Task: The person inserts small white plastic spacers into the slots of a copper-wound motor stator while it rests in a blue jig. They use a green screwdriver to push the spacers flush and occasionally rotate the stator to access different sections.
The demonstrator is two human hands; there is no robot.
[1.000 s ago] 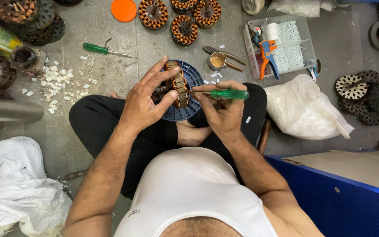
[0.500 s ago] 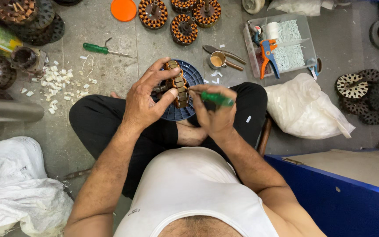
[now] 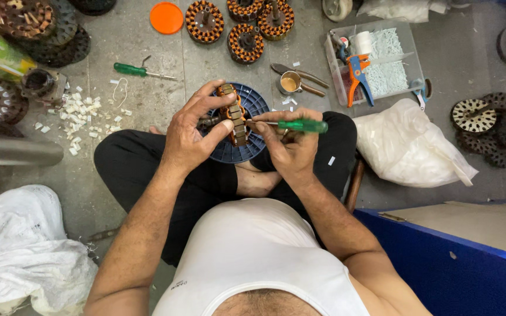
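Observation:
My left hand [image 3: 191, 131] grips a round motor stator [image 3: 233, 116] with copper windings, held on edge above a blue round plastic lid [image 3: 253, 105] that rests on my crossed legs. My right hand [image 3: 288, 143] holds a green-handled screwdriver [image 3: 300, 125] lying level, its metal tip pointing left against the stator's side. Both hands meet over my lap.
On the concrete floor lie a second green screwdriver [image 3: 130, 70], white scraps [image 3: 77, 114], an orange lid [image 3: 166, 17], several wound stators [image 3: 244, 41], a small cup with pliers [image 3: 291, 82], a clear box of white pieces [image 3: 382, 58], white bags [image 3: 408, 146] and a blue box edge [image 3: 440, 263].
The right hand has shifted the screwdriver slightly, dipping then levelling it against the stator. The left hand keeps its hold on the stator in the same place.

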